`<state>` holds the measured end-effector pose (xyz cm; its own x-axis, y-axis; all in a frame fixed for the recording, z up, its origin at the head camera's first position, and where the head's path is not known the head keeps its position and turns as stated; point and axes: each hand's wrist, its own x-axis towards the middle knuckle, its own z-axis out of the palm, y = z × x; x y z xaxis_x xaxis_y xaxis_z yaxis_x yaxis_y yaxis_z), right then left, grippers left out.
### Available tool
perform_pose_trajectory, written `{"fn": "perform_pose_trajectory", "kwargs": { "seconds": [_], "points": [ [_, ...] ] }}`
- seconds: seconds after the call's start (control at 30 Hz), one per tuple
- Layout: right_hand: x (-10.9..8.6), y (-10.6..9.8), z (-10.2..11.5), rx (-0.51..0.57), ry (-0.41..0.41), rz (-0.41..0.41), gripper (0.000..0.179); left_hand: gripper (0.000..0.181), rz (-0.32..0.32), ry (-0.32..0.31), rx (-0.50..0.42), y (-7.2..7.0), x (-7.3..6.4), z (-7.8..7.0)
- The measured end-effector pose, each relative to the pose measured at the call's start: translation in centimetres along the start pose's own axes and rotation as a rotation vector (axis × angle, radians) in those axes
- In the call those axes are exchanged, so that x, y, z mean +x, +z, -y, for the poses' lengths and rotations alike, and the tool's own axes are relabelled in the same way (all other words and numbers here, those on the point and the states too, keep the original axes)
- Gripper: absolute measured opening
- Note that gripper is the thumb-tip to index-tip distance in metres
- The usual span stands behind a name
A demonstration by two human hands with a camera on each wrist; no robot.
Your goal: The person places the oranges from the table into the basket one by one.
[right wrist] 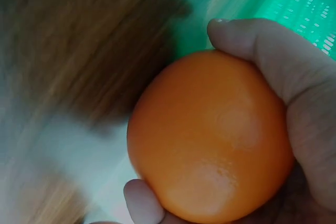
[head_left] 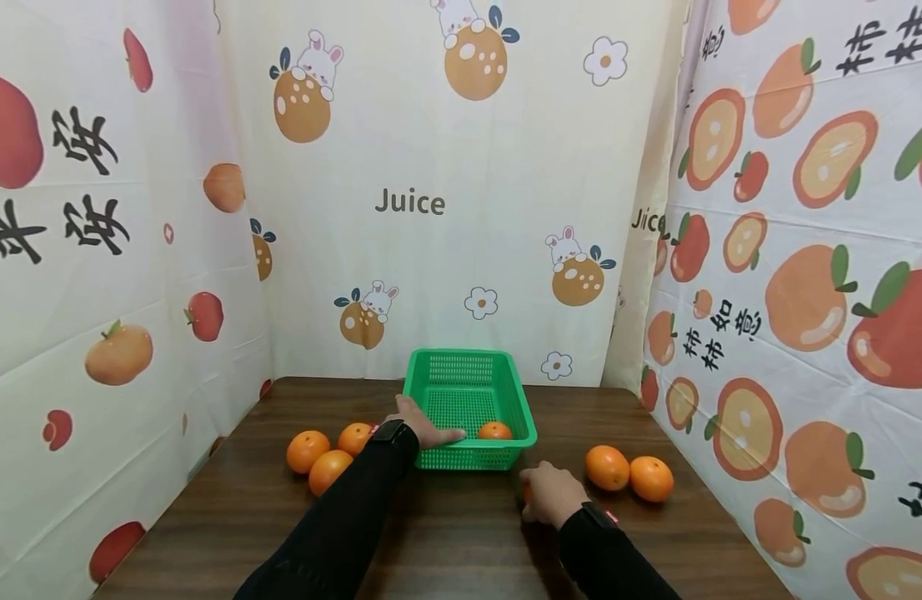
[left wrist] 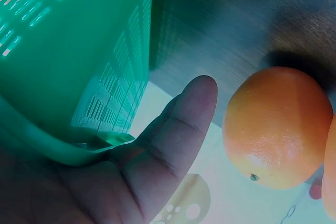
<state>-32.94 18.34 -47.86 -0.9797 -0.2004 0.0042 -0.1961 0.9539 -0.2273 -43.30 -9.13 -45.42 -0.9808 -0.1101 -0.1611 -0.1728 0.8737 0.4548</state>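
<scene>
A green plastic basket with slotted walls stands near the back of the table. My left hand holds its left front corner, thumb lying along the front rim and fingers stretched down outside the left wall. One orange lies inside, close to the front wall. My right hand grips another orange between thumb and fingers, in front of the basket's right corner. In the head view that orange is mostly hidden behind the hand.
Left of the basket, near my left forearm, several oranges sit grouped on the brown wooden table. Two more, an orange and its neighbour, lie right of my right hand. Printed curtains enclose the table at the back and sides.
</scene>
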Motion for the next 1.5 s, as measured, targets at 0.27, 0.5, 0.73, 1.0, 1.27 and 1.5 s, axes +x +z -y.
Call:
{"fn": "perform_pose_trajectory", "kwargs": {
  "seconds": [0.27, 0.5, 0.73, 1.0, 1.27, 1.5],
  "points": [
    [-0.3, -0.4, 0.4, 0.034, -0.057, 0.024, 0.04, 0.161, -0.006, 0.011, 0.012, 0.2, 0.7, 0.0],
    [-0.6, -1.7, 1.4, 0.043, -0.07, 0.012, 0.039, 0.153, -0.001, 0.015, 0.034, -0.1, -0.4, -0.2],
    [-1.4, -3.8, 3.3, 0.038, -0.114, -0.032, 0.03, 0.156, 0.002, 0.018, 0.032, -0.5, -0.5, -0.3],
    [-2.1, -5.1, 4.6, 0.018, -0.157, -0.091, 0.034, 0.158, -0.008, 0.02, 0.029, 0.1, 0.2, 0.1],
    [-1.9, -5.5, 4.9, 0.038, -0.148, -0.086, 0.037, 0.164, -0.018, 0.02, 0.007, 0.6, 0.9, 0.4],
    [-1.6, -5.8, 5.1, 0.059, -0.111, -0.097, 0.044, 0.163, -0.027, 0.022, -0.015, 0.8, 1.0, 0.4]
  ]
}}
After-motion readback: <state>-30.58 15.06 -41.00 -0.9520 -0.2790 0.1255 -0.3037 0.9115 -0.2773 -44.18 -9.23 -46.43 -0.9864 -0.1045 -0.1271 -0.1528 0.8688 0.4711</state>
